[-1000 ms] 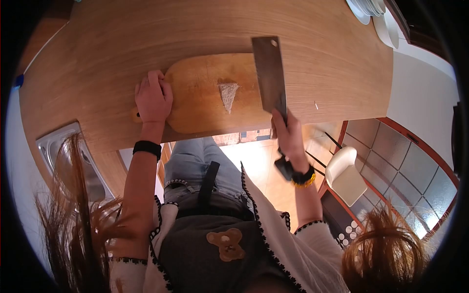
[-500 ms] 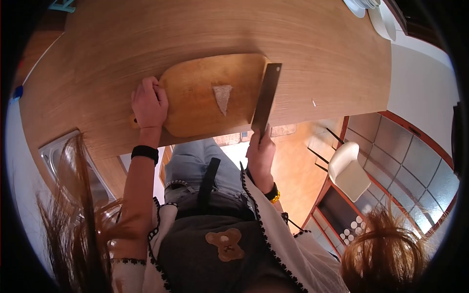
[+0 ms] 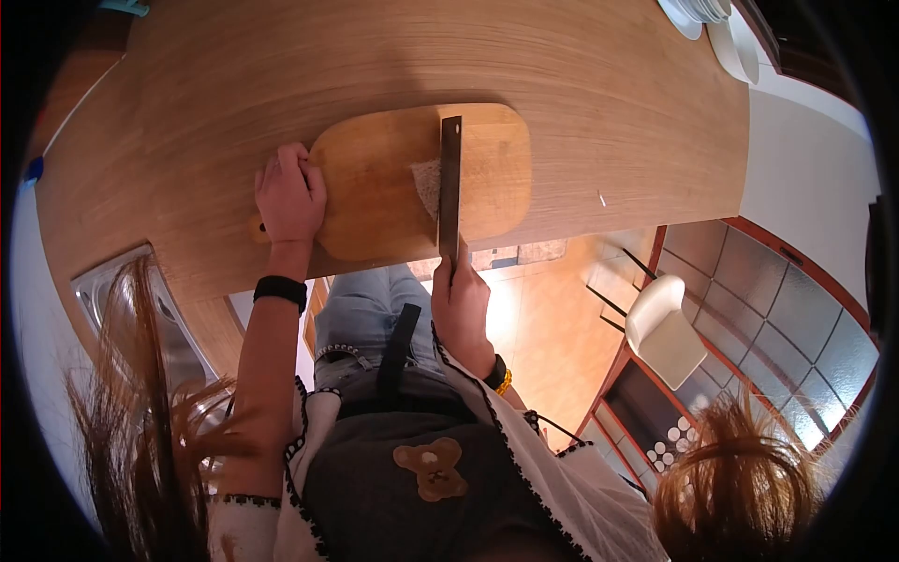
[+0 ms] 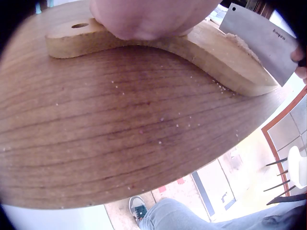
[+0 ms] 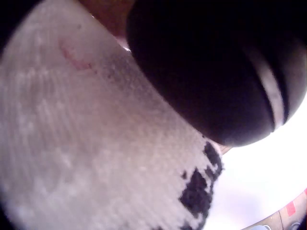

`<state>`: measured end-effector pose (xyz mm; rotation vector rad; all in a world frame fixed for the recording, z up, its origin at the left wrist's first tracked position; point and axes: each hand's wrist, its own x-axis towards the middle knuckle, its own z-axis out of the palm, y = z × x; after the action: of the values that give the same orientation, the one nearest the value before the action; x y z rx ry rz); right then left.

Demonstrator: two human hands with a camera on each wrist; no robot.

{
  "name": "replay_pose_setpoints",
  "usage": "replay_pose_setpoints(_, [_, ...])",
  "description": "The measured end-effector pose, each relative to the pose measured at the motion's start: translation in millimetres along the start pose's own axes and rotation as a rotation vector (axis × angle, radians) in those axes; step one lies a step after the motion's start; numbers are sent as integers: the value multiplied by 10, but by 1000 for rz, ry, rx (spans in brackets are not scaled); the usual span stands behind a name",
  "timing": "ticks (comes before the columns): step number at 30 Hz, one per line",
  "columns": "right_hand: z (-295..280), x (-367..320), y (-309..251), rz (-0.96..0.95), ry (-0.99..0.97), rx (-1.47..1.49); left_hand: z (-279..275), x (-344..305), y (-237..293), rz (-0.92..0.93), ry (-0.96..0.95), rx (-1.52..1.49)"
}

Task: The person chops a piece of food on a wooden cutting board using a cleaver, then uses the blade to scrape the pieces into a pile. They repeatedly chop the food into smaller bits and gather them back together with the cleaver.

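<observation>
My right hand (image 3: 461,304) grips the handle of a cleaver (image 3: 450,183), its blade on edge over the wooden cutting board (image 3: 365,201). Just left of the blade lies a pale, wedge-shaped piece of food (image 3: 426,185), partly covered by it. In the left wrist view the cleaver (image 4: 259,43) stands beside the food (image 4: 243,47). My left hand (image 3: 290,197) grips the board's left end by the handle, fingers curled; in the left wrist view that hand (image 4: 156,17) is over the board's edge. The right wrist view shows mainly a pale sleeve and a dark object, no hand.
Crumbs lie on the wooden counter (image 4: 110,143) near the board. A small white bit (image 3: 602,199) is to the right, stacked plates (image 3: 695,14) and a bowl (image 3: 733,47) at the far right. A metal sink (image 3: 159,314) is at left, a chair (image 3: 667,332) beyond the counter.
My right hand has brought the cleaver leftward from the board's right side to the food, turning the blade on edge. My left hand has stayed at the board's left end.
</observation>
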<state>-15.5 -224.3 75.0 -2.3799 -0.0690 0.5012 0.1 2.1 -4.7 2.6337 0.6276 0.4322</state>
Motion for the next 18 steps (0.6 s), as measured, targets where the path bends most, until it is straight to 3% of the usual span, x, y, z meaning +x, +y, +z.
replay_pose_setpoints(3, [-37,26,11,45,59,-5,3,10,7,-2,0,-2])
replay_pose_setpoints(7, [-93,21,-1,-34,169,-3,16,-11,-4,-22,-21,-14])
replay_pose_setpoints(9, [-78,4,-111,-3,24,39,15,9,12,-12,-17,-6])
replay_pose_setpoints(13, [193,-44,-298,-137,-126,120,10,0,2,-3,-15,16])
replay_pose_setpoints(18, [471,-49,-350,-210,-209,89,2,-6,-7,1,-32,23])
